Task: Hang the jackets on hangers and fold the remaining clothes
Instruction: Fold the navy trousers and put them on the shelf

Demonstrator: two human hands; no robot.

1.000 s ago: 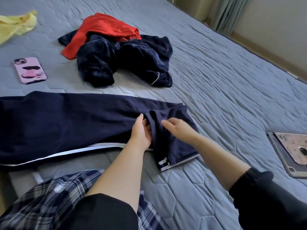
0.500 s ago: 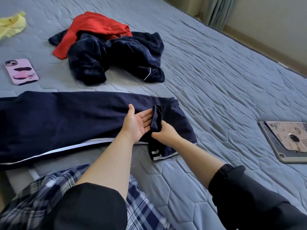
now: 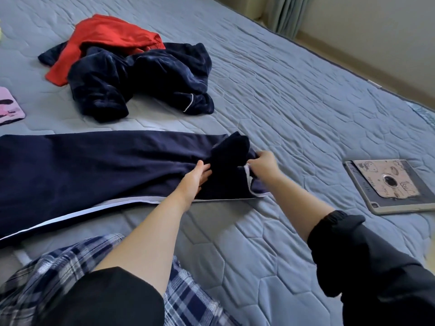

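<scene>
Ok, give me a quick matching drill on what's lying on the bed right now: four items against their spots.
Items:
1. red garment
2. navy trousers
3. tablet
4. pink phone

Places:
A. far left edge of view
B. right side of the bed
C. on the crumpled dark pile
D. laid flat, under both hands

Pairs: 1-C, 2-D, 3-B, 4-A

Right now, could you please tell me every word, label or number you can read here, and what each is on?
None can be read.
Tablet case: cartoon stickers and a strip of lettering along its edge, too small and blurred to read.
Pink phone case: dark shapes only, no text.
Navy trousers: no label visible.
</scene>
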